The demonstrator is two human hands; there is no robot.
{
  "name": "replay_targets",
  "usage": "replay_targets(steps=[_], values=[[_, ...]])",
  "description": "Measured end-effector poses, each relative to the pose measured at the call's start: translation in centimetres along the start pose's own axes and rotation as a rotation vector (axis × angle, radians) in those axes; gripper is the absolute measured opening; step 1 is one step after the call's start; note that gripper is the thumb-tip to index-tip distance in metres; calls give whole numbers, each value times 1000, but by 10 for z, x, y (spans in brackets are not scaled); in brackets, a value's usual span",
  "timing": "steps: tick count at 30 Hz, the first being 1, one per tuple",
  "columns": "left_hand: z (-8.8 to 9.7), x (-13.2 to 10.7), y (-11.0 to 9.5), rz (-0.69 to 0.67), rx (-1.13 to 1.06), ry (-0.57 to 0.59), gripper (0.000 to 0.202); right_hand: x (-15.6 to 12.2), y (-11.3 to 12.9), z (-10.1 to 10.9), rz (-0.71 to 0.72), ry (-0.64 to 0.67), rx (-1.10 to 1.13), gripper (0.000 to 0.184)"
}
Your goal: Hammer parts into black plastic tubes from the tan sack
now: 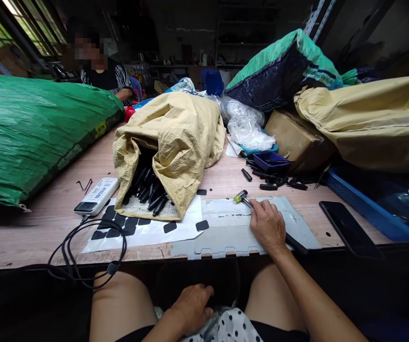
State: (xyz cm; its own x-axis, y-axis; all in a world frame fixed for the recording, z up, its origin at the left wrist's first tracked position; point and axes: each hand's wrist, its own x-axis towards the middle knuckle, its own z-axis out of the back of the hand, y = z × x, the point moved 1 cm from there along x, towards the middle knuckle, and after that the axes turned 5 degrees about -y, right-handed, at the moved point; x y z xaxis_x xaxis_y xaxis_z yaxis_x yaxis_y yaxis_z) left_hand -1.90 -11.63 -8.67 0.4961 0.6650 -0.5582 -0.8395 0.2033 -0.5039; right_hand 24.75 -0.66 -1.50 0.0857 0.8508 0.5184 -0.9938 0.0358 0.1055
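Note:
My right hand [267, 225] is closed around a small hammer [240, 196] with a yellowish face on its head. The hammer's black handle [296, 243] sticks out behind the hand, which rests over a grey board [222, 242] at the table's front edge. Below the table, my left hand [193, 306] is over my lap with its fingers loosely bent and apart, beside polka-dot cloth [238, 327] and some clear plastic; nothing shows in it. Left of the board, an open tan sack [186, 137] lies on its side, full of slim black parts [149, 190].
White paper [186, 223] with black stickers lies under the sack's mouth. A cabled power bank [97, 195], a phone [348, 229] and a blue basket [359, 202] flank the board. Black pieces surround a purple tray [271, 161]. A green sack [40, 133] stands left; a person [104, 78] sits behind.

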Motion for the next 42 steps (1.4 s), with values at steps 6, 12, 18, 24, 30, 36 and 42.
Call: replay_targets(steps=[6,12,18,24,30,36,42], values=[[123,-67,-23,-207,-454,194,34,-1,0,-1,-11,3,-7,33],[200,-41,19,289,-165,-1180,32,-1,1,-1,-25,10,-3,33],[194,-2,45,582,90,-1158,35,1,2,2,-33,24,8,35],[181,-16,44,559,93,-1225,34,1,1,1,-38,37,4,36],[140,-34,0,1,-30,-1256,23,1,1,3,-36,40,-1,35],[128,-1,-19,-370,-36,-826,15,0,-2,0,-45,34,-17,35],[129,22,-11,-389,-108,-798,21,0,-5,0,-40,50,-19,39]])
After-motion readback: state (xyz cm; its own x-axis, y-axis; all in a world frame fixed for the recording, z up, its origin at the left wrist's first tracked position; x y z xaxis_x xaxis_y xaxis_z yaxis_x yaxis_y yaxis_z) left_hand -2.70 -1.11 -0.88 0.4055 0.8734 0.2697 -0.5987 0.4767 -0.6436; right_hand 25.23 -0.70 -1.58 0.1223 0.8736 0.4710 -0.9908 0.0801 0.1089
